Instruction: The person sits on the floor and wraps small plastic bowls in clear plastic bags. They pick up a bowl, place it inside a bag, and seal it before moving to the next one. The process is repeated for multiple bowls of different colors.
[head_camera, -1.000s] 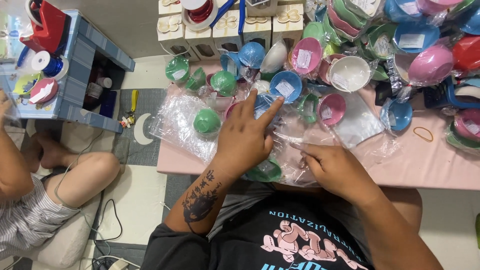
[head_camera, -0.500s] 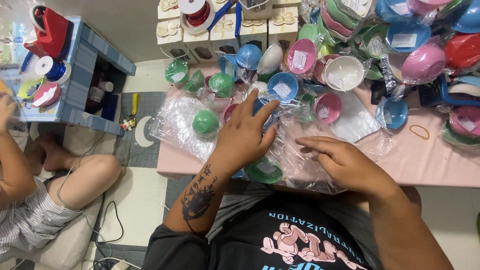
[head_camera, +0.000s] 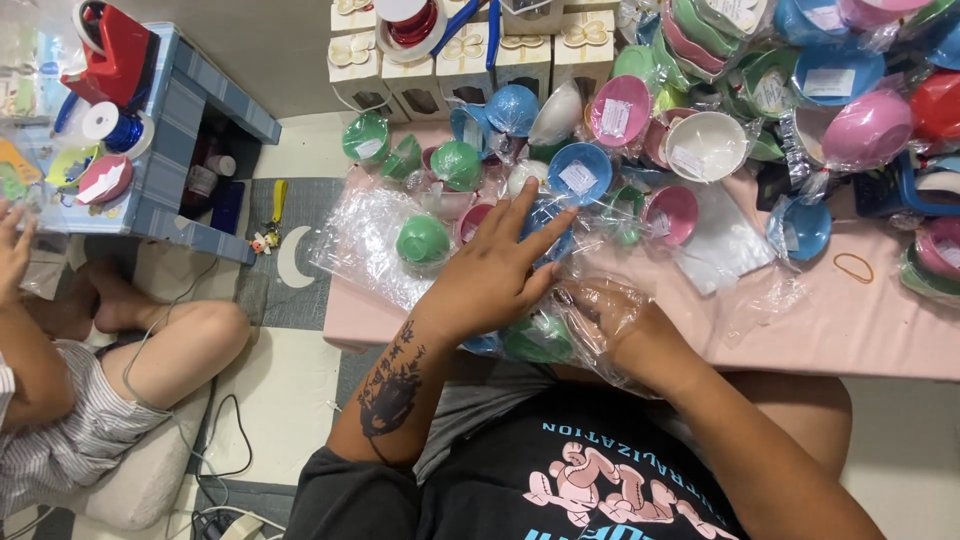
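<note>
On a low pink table (head_camera: 800, 330), seen from above, a seated person works with clear plastic bags and small coloured plastic bowls; the left hand (head_camera: 495, 275) lies flat with fingers spread, pressing down on a clear plastic bag (head_camera: 375, 245) and gripping nothing; the right hand (head_camera: 620, 325) is pushed inside the bag's open mouth near the table's front edge, its fingers hidden behind crinkled film, so how far it is open cannot be told; a green bowl (head_camera: 535, 340) sits just beside it, under the left palm's edge, seemingly inside the bag; another green bowl (head_camera: 422, 240) rests on the film to the left. The bag looks thin, light, limp and slippery, likely to cling and tear if tugged; best held at its mouth edge; the bowls look light, stiff and smooth, easiest pinched by the rim. At far left another person (head_camera: 90, 400) sits on the floor.
</note>
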